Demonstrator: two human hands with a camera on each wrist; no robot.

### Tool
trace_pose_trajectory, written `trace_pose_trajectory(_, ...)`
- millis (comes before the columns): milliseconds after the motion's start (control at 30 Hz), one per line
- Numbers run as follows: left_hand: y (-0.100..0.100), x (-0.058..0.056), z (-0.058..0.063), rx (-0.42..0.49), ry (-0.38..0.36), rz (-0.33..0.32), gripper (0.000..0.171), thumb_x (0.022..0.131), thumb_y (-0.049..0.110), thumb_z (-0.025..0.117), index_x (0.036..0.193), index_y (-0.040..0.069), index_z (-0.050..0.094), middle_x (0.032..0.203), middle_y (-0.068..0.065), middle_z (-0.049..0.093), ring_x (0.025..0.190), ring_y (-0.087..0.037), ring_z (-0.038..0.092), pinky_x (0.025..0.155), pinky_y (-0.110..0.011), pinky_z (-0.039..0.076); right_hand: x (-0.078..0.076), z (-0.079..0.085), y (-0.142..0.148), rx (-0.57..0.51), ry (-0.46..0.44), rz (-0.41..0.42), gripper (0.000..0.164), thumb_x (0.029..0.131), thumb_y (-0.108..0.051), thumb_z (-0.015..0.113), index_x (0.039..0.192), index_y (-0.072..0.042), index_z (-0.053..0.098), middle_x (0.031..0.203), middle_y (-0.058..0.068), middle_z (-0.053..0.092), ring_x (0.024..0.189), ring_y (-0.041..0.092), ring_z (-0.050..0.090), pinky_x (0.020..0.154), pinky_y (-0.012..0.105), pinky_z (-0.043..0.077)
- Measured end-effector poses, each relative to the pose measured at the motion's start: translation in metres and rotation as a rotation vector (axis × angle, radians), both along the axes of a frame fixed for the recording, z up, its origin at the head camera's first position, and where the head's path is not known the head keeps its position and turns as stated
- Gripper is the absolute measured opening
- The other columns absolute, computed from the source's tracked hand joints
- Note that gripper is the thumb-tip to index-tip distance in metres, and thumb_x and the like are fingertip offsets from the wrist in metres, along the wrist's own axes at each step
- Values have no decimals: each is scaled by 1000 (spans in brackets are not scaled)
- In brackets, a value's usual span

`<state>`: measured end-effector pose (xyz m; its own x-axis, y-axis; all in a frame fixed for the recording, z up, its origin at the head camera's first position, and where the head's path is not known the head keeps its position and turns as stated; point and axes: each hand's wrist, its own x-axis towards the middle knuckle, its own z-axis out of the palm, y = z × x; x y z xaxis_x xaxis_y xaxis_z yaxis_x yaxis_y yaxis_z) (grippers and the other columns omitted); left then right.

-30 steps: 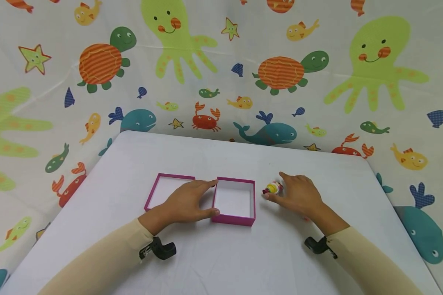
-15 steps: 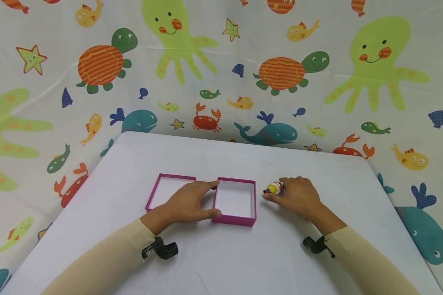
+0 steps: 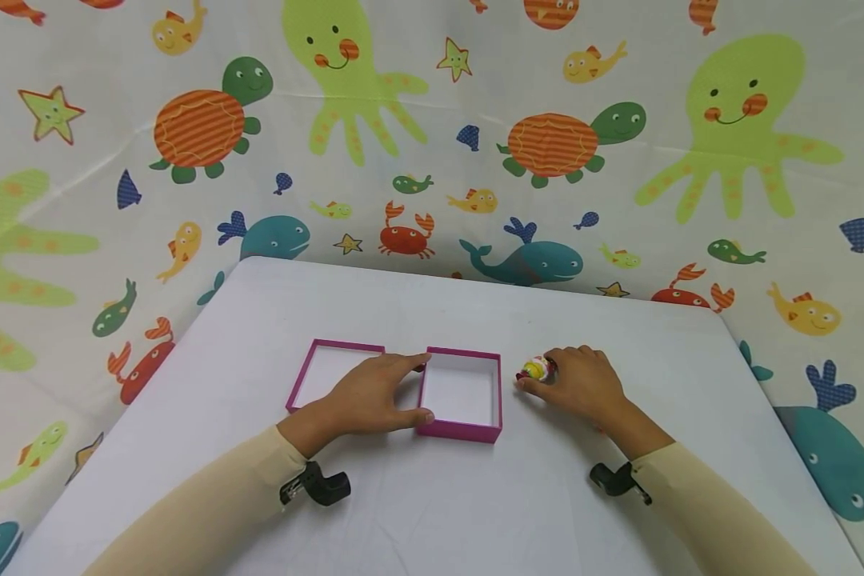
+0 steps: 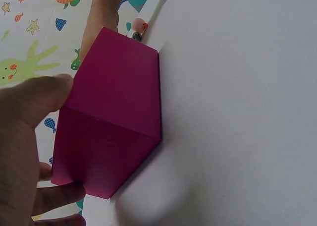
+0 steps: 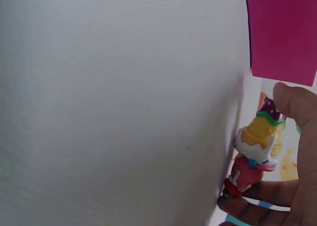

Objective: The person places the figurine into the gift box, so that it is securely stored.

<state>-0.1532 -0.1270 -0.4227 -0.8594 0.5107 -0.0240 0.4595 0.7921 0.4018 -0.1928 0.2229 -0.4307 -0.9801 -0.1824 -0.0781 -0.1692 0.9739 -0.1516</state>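
Observation:
My left hand (image 3: 370, 396) spans the left side of a magenta, white-lined open box (image 3: 461, 392), with its thumb at the near corner and fingers at the far corner. In the left wrist view the box's magenta outer walls (image 4: 116, 82) show between thumb and fingers. To the right of the box, my right hand (image 3: 583, 382) holds a small toy figurine (image 5: 255, 141) lengthwise between thumb and fingers. The figurine has a dark purple tip, yellow and white middle and red lower part. It lies low, close to the white tabletop.
A second shallow magenta-rimmed tray or lid (image 3: 331, 372) lies to the left, partly hidden under my left hand. A small pink, round-looking object (image 4: 138, 25) sits by the right forearm. A sea-animal patterned cloth (image 3: 432, 104) hangs behind the white table (image 3: 418, 512).
The right hand's fingers have drawn in around the figurine and now hold it. The left hand stays on the box. The head view has shifted slightly.

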Motion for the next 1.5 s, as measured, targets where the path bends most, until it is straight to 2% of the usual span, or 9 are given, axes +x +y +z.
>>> trace_pose_trajectory(500, 1, 0, 1, 2, 2, 5, 94, 80, 66, 74, 157, 21, 44, 141, 3, 60, 137, -24, 50, 114, -52, 37, 0, -4, -1, -74, 32, 26, 80, 74, -58, 85, 130, -3, 67, 101, 7, 67, 104, 32, 58, 93, 57, 48)
trace_pose_trajectory(767, 1, 0, 0, -1, 0, 8, 94, 80, 67, 74, 157, 21, 44, 142, 3, 60, 138, -24, 49, 115, -52, 35, -1, -5, 0, -129, 29, 48, 81, 73, -55, 87, 134, -7, 65, 118, 12, 67, 116, 36, 55, 98, 60, 47)
trace_pose_trajectory(1233, 2, -2, 2, -16, -9, 23, 95, 79, 68, 74, 156, 22, 44, 139, 5, 61, 136, -23, 50, 115, -51, 36, -4, 16, -2, -250, 119, 122, 79, 76, -49, 87, 141, -11, 60, 139, 13, 60, 132, 37, 46, 108, 66, 35)
trace_pose_trajectory(1500, 3, -2, 2, -23, -29, 37, 96, 77, 70, 74, 155, 23, 45, 136, 6, 62, 134, -22, 52, 112, -51, 40, -5, 25, -10, -302, 150, 181, 80, 75, -44, 90, 142, -13, 59, 141, 12, 58, 134, 35, 44, 109, 66, 34)
